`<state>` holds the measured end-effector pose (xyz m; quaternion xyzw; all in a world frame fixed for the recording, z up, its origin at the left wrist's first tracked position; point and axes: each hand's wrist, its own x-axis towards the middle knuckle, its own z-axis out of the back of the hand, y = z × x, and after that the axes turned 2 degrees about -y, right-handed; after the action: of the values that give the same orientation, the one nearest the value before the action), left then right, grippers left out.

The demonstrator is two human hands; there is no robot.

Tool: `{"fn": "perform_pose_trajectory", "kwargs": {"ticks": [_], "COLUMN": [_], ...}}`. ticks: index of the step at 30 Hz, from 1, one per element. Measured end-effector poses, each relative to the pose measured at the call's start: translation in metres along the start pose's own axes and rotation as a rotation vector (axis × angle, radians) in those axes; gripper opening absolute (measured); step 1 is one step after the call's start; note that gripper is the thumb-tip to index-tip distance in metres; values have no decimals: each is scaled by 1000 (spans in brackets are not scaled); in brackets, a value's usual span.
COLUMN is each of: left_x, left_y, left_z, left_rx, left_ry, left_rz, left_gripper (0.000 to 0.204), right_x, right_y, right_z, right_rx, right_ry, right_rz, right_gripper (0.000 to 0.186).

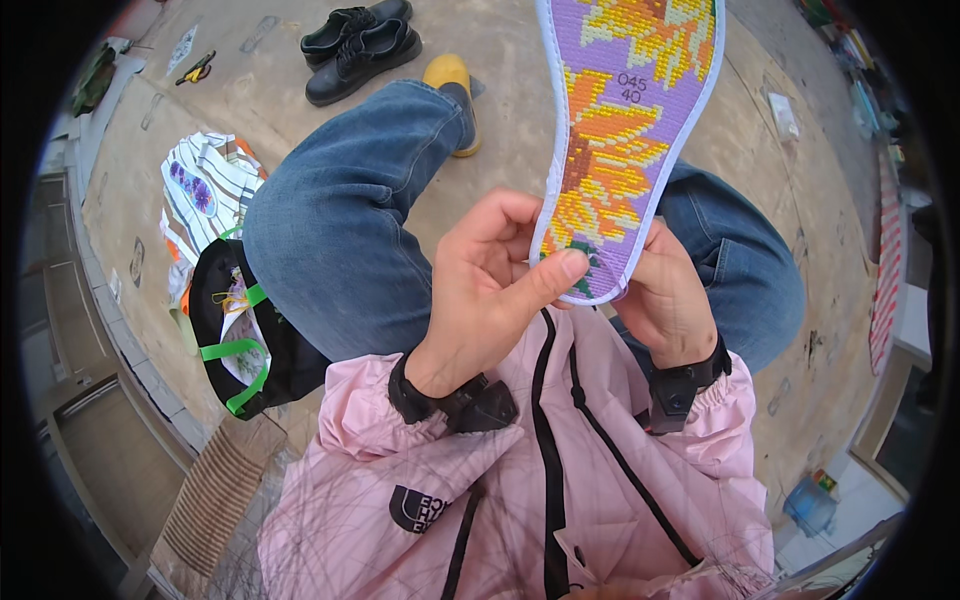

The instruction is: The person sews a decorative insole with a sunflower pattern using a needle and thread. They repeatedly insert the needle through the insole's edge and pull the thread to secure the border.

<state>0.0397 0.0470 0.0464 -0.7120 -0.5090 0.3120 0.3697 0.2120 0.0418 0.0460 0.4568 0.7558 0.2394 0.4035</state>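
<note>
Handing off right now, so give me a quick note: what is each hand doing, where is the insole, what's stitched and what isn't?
Left hand: pinches the heel end of the embroidered insole, thumb across its lower edge.
Right hand: supports the same end from behind; fingers mostly hidden.
Insole: held up over the lap, purple ground with orange-yellow flowers, white edging.
Done: the visible face looks fully stitched. Left: cannot tell; no needle or thread is visible.
Nearby: black bag with green straps and another patterned insole on the floor to the left; black shoes ahead.
</note>
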Motion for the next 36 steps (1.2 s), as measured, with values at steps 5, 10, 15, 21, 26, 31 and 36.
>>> {"fn": "perform_pose_trajectory", "kwargs": {"ticks": [5,10,15,21,26,31,36], "left_x": [-2,-1,2,-9,-3,-15,-23], "left_y": [11,-4,-20,-29,-23,-9,3], "left_z": [13,27,66,64,32,4,-8], "left_rx": [-102,-114,-185,-278,-211,-188,-183], "left_ry": [47,-149,-370,-385,-202,-107,-105], "left_rz": [17,-73,-84,-69,-37,83,115], "left_gripper": [28,25,23,24,30,30,26], "right_x": [11,33,-58,-145,-98,-23,-9], "right_y": [-6,13,75,120,79,-11,-32], "right_z": [-5,36,134,177,107,18,-7], "right_rx": [322,690,171,-418,-643,-625,-483], "right_ry": [-42,-236,-175,-731,-668,-215,-145], "right_rz": [-43,240,725,1163,930,595,618], "right_gripper": [18,12,17,13,7,3,10]}}
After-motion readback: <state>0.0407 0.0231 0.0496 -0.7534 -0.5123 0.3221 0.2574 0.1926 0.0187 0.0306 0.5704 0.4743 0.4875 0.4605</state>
